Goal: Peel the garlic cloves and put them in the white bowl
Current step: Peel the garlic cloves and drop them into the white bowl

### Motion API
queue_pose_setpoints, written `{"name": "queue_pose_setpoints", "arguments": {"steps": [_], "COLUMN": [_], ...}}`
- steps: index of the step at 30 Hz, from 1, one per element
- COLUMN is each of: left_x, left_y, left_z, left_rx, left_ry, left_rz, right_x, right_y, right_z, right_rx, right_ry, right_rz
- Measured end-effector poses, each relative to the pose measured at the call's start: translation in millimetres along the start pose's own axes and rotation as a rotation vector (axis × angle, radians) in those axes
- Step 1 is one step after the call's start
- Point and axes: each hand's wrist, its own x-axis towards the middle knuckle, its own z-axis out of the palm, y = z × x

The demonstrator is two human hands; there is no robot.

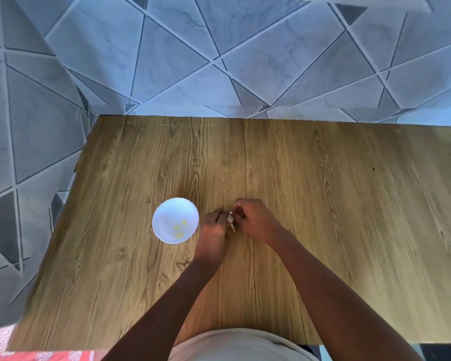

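A small white bowl (pixel 164 212) with a scalloped rim stands on the wooden table, left of my hands, and holds three pale yellow peeled cloves (pixel 179 227). Just right of the bowl, my left hand (pixel 214 230) and my right hand (pixel 255 220) meet over the table. Between their fingertips they pinch a whitish garlic clove (pixel 231 218) with papery skin; a strip of skin hangs below it. Most of the clove is hidden by the fingers.
The wooden table (pixel 323 204) stretches wide to the right and toward the back, ending at a tiled grey wall (pixel 219 61). Its left edge runs diagonally near the bowl. A red patterned cloth (pixel 24 350) lies at the bottom left corner.
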Motion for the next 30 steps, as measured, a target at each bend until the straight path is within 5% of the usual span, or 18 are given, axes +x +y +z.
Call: {"name": "queue_pose_setpoints", "arguments": {"steps": [11,30], "left_x": [-9,-48], "left_y": [3,10], "left_z": [0,-6], "left_rx": [-0.088,-0.271], "left_ry": [0.047,0.214], "left_rz": [-0.021,-0.045], "right_x": [-7,-67], "right_y": [8,-6], "right_z": [7,30], "right_rx": [0.005,0.412], "right_ry": [0.124,0.330], "right_rz": [-0.105,0.118]}}
